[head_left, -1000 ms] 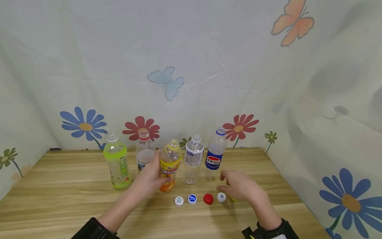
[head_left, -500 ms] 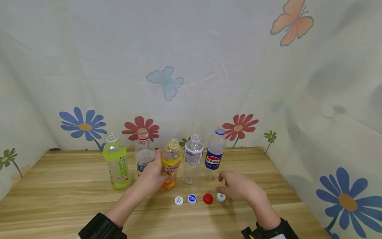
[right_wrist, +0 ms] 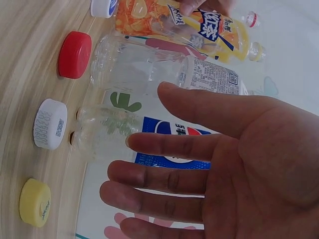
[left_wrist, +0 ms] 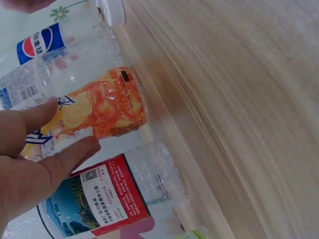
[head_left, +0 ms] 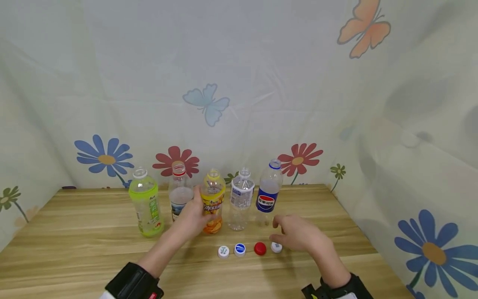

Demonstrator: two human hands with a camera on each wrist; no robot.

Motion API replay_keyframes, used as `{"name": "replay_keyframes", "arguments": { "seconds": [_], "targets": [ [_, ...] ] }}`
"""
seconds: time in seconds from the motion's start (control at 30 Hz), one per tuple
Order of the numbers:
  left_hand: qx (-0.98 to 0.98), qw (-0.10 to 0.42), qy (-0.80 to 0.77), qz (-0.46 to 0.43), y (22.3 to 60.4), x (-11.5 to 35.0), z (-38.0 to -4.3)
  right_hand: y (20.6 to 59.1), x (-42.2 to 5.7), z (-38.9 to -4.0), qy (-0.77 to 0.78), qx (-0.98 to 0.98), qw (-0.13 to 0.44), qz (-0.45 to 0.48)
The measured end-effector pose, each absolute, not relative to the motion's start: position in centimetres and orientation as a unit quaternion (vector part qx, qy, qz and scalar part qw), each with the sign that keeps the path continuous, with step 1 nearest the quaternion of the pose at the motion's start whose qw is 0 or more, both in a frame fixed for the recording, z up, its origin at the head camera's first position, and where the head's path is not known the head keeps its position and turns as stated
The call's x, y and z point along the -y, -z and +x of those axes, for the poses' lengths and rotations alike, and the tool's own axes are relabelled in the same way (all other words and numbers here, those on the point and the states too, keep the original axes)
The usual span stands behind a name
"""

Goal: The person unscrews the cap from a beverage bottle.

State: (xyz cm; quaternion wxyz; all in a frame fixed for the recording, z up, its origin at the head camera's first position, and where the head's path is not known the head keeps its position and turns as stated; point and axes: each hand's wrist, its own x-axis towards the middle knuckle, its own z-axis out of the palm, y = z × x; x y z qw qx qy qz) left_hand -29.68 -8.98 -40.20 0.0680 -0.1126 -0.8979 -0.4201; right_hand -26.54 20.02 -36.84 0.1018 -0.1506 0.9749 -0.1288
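My left hand (head_left: 189,216) holds an iced tea bottle (head_left: 213,202) with a yellow-and-orange label, thumb on one side and fingers on the other. The bottle is uncapped and stands upright in the row, between a clear bottle with a red neck ring (head_left: 181,195) and a clear water bottle (head_left: 242,199). My right hand (head_left: 298,233) hovers near the loose caps, its fingers relaxed and holding nothing. Just beyond it stands a Pepsi bottle (head_left: 267,195). Beside that hand lie a white cap (right_wrist: 51,124) and a yellow cap (right_wrist: 35,202); the yellow one is hidden in the head view.
At the row's left end stands a green-labelled bottle (head_left: 146,205), also uncapped. In front of the bottles lie a red cap (head_left: 260,248), a white cap with blue print (head_left: 240,249) and another white cap (head_left: 223,251). A flowered cloth (head_left: 239,137) hangs behind the wooden table (head_left: 93,257).
My left hand has shifted the iced tea bottle's base slightly away from me, and the bottle has gone from slightly tilted to upright. My right hand has hardly moved.
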Motion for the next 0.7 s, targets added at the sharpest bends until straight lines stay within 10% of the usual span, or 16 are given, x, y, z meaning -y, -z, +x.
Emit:
{"name": "replay_keyframes", "arguments": {
  "seconds": [0.7],
  "targets": [
    [0.902,0.014,0.424,-0.077,40.4,9.05,-29.0,36.86,-19.9,-26.67,0.13,-0.972,0.105,-0.162]
  ]
}}
